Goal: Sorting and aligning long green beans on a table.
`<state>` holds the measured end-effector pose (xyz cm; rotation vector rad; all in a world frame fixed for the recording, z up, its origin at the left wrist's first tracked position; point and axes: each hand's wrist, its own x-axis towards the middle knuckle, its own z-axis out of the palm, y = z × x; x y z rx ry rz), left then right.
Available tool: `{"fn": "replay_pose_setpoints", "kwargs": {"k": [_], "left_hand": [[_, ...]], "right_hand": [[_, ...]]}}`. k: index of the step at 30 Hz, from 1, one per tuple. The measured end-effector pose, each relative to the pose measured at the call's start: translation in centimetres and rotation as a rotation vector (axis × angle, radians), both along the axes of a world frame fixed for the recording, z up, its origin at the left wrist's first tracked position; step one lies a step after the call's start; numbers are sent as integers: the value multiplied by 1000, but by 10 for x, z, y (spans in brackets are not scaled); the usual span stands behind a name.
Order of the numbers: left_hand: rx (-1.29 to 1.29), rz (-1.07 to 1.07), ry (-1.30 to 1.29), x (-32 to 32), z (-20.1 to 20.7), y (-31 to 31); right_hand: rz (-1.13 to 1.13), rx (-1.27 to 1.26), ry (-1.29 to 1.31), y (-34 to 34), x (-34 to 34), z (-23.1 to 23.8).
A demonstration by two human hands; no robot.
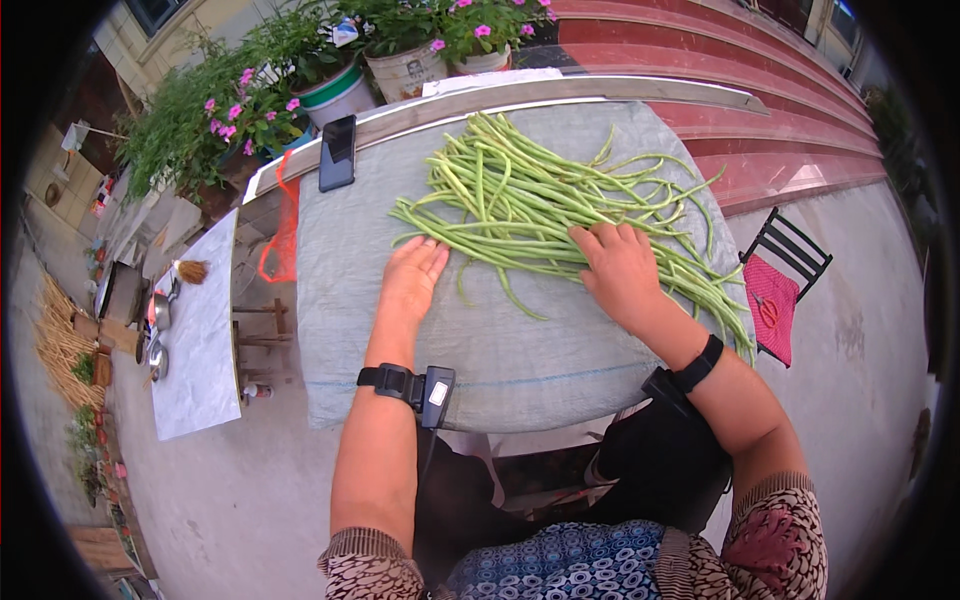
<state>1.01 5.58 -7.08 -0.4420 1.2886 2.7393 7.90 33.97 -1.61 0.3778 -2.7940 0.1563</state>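
Note:
A big loose heap of long green beans [520,195] lies across the grey woven sheet [350,330] that covers the table. At the heap's near left edge is my left hand [413,278], its fingers stretched out together and their tips against the bean ends. My right hand [622,270] rests on the near right part of the heap, fingers curled over several bean stalks; the undersides of those fingers are hidden. Most of the beans run from upper left to lower right, and a few stick out singly toward the table's near side.
A dark phone [337,153] lies at the table's far left, beside an orange net bag [283,235] hanging at the edge. Potted flowers [405,72] stand behind. On the right are red steps [800,120] and a chair with a pink seat [770,305]; a white-topped table [200,350] stands left.

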Motion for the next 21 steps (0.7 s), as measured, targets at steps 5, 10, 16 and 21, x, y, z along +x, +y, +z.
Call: {"fn": "replay_pose_setpoints", "kwargs": {"k": [5,10,16,21], "left_hand": [[-150,-158,-6,1,5,0],[-123,-87,-72,8,21,11],[163,-70,31,24,54,24],[361,-290,82,34,64,14]], "right_hand": [[210,-77,169,-14,8,18],[150,9,267,-11,0,3],[403,-171,151,-22,8,19],[479,-188,65,-26,13,7]]}}
